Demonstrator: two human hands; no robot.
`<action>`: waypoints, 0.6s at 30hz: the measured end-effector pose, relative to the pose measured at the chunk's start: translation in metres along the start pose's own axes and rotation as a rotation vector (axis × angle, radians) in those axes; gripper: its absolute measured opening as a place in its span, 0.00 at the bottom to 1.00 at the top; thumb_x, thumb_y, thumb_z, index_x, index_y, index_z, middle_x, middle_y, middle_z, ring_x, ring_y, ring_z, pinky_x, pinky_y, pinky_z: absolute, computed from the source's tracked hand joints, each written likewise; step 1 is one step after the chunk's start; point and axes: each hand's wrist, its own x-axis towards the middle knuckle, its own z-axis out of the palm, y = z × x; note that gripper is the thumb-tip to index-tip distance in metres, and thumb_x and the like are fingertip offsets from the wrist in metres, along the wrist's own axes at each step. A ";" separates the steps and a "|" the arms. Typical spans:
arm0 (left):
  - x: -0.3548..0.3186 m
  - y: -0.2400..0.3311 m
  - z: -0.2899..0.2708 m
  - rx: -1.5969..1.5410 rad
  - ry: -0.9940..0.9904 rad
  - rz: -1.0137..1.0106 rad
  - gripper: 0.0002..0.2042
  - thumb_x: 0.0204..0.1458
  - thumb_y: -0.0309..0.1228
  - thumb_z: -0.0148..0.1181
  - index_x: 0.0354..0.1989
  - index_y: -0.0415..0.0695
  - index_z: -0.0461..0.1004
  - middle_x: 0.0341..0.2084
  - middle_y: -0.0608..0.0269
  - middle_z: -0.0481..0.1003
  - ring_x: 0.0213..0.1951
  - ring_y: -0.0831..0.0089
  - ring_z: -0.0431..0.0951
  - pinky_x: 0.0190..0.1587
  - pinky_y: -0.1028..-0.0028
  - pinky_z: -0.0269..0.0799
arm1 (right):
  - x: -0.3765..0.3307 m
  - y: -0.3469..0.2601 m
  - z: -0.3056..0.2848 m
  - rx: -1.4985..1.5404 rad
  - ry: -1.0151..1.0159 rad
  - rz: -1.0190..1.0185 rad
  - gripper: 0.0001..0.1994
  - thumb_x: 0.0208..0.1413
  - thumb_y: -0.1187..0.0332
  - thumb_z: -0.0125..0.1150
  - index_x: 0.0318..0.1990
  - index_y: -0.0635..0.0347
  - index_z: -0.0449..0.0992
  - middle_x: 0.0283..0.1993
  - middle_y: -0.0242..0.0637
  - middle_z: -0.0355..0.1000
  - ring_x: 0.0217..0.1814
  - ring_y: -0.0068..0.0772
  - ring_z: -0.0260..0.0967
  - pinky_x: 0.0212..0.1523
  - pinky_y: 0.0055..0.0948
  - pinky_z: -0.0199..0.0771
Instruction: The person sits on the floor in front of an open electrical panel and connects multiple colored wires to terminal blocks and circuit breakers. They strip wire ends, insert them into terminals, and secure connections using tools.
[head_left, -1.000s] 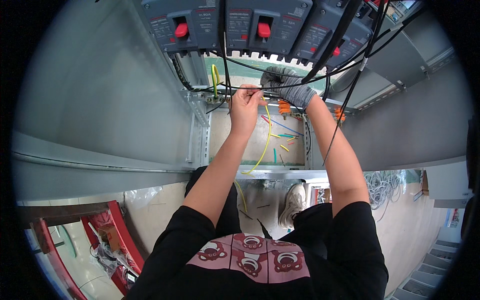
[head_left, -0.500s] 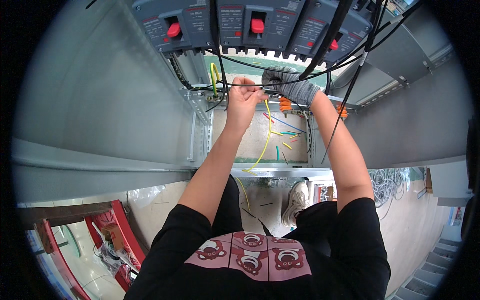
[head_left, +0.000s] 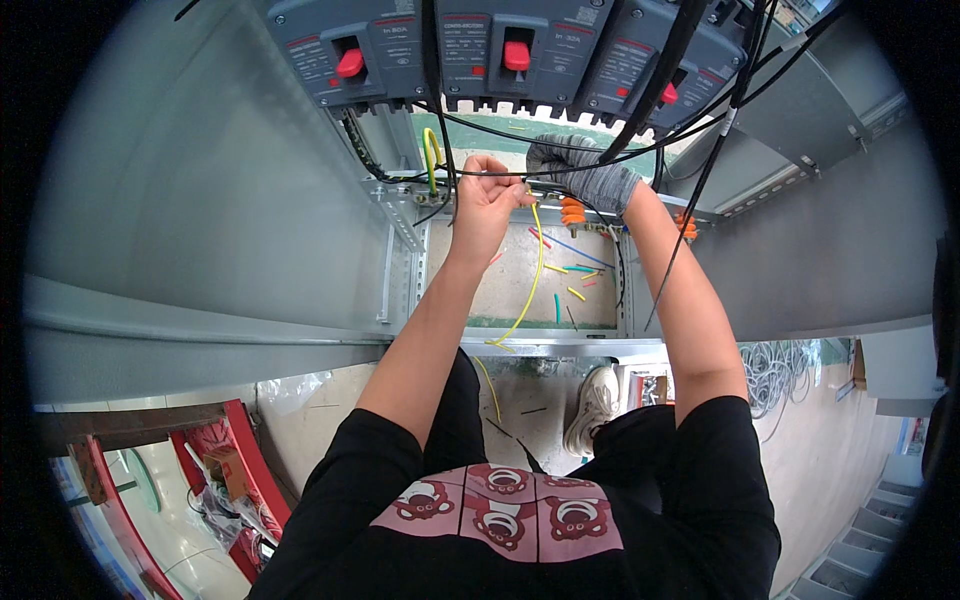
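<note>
My bare left hand is at the cabinet's rear crossbar, thumb and fingertips pinched together. What lies in the pinch is too small to make out. The upper end of a thin yellow wire is right by these fingertips and hangs down in a curve over the front rail. Just to the right, my right hand, in a grey knitted glove, is curled at the crossbar with its fingertips hidden. A thin black wire runs across in front of both hands.
Three dark grey circuit breakers with red levers sit above my hands, and thick black cables hang down at the right. Orange ribbed insulators stand along the crossbar. Coloured wire scraps litter the floor. A green-yellow wire loops at the left.
Both hands stay in nearly the same place, with the left still pinched. The view has shifted very slightly.
</note>
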 end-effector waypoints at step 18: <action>0.008 0.004 0.004 0.113 -0.024 -0.023 0.11 0.48 0.13 0.52 0.37 0.38 0.59 0.29 0.56 0.72 0.28 0.71 0.78 0.32 0.77 0.75 | 0.004 -0.009 -0.008 0.007 -0.115 0.061 0.12 0.55 0.61 0.55 0.39 0.60 0.74 0.35 0.42 0.74 0.36 0.39 0.69 0.39 0.32 0.70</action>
